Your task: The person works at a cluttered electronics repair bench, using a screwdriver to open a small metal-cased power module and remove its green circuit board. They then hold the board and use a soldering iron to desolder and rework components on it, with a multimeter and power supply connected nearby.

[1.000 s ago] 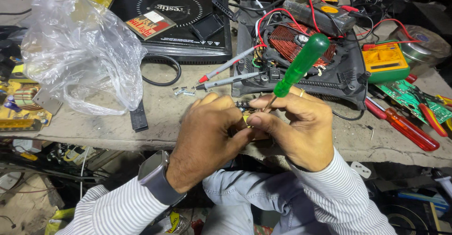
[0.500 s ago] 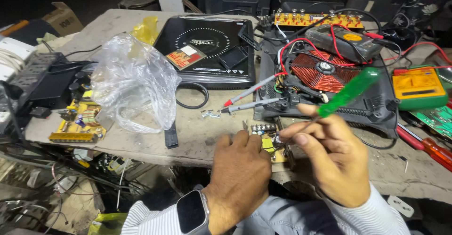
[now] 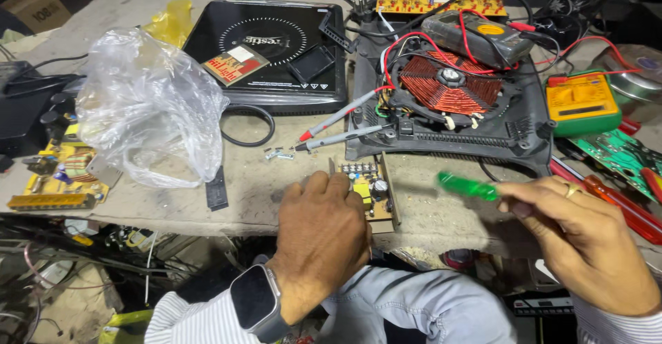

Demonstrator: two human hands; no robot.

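**benchrat:** So where's the small circuit board [image 3: 369, 191] relative to the 2 hands? Trying to picture the layout.

**coilfix:** Lower middle of the frame, right at the near edge of the surface [image 3: 276, 178]. Its long axis runs away from the person, toward the opened cooktop base with the copper coil [image 3: 448, 85] just above it. The left hand [image 3: 321, 230] is on it — palm down, fingers curled over the board's left side, pressing it flat. So the left is the nearer hand by far.

**benchrat:** And the right?

**coilfix:** The right hand [image 3: 586, 237] sits well apart at the lower right of the frame, fingers closed around a green-handled screwdriver [image 3: 467, 187]. The handle points left toward the board, lying roughly level. The tip end is hidden in the hand, so I can't tell which way the blade faces.

**benchrat:** Any room to move?

**coilfix:** Between the screwdriver and the board there's a bare strip of surface — nothing in it. To the left it's tighter: 2 probes [image 3: 338, 127] lie slanted just above the left hand, a crumpled clear plastic bag [image 3: 141, 106] fills the left centre, and another yellow board [image 3: 62, 178] sits at the far left edge. Red-handled tools [image 3: 620, 209] crowd the right edge, with a yellow multimeter [image 3: 583, 103] above them.
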